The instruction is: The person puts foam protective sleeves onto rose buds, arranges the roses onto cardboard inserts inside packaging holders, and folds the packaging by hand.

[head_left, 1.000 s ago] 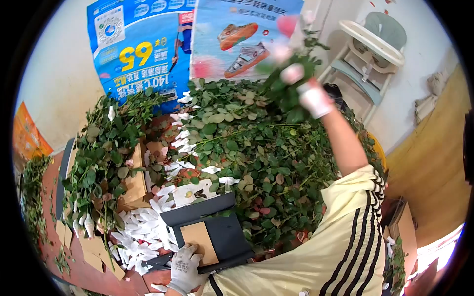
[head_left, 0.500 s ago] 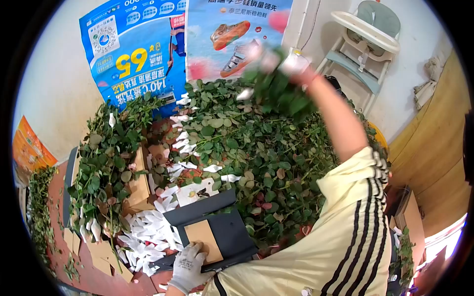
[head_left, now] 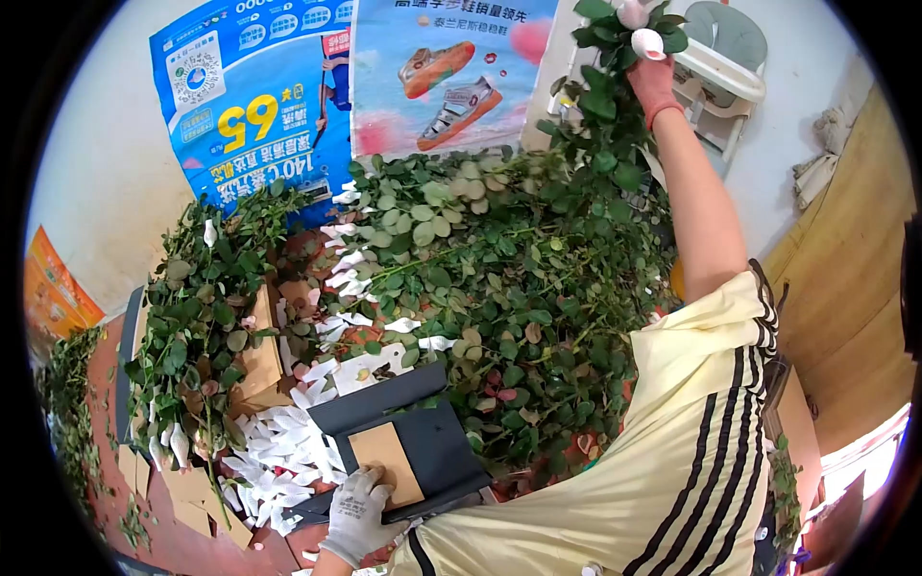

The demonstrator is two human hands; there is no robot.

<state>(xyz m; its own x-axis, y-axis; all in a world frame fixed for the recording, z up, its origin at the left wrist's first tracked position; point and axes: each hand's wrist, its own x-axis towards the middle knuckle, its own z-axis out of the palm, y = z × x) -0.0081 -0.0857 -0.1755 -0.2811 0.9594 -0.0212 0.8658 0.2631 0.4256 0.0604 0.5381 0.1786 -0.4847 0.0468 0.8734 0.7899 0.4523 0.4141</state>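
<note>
My left hand, in a pale work glove with printing, lies with its fingers on a brown cardboard piece in a dark grey tray. My right arm is stretched far forward and up. At its end my right hand, in a reddish glove, is closed around leafy rose stems whose buds wear white sleeves. Below the raised roses spreads a thick pile of green rose stems. A heap of white foam sleeves lies left of the tray.
More leafy stems with white-sleeved buds lie at the left over cardboard. Posters cover the wall behind. A high chair stands at the back right, and a tan curtain hangs on the right.
My right hand has carried the rose stems up and to the right, toward the high chair. My left hand has stayed on the cardboard; the view has shifted slightly.
</note>
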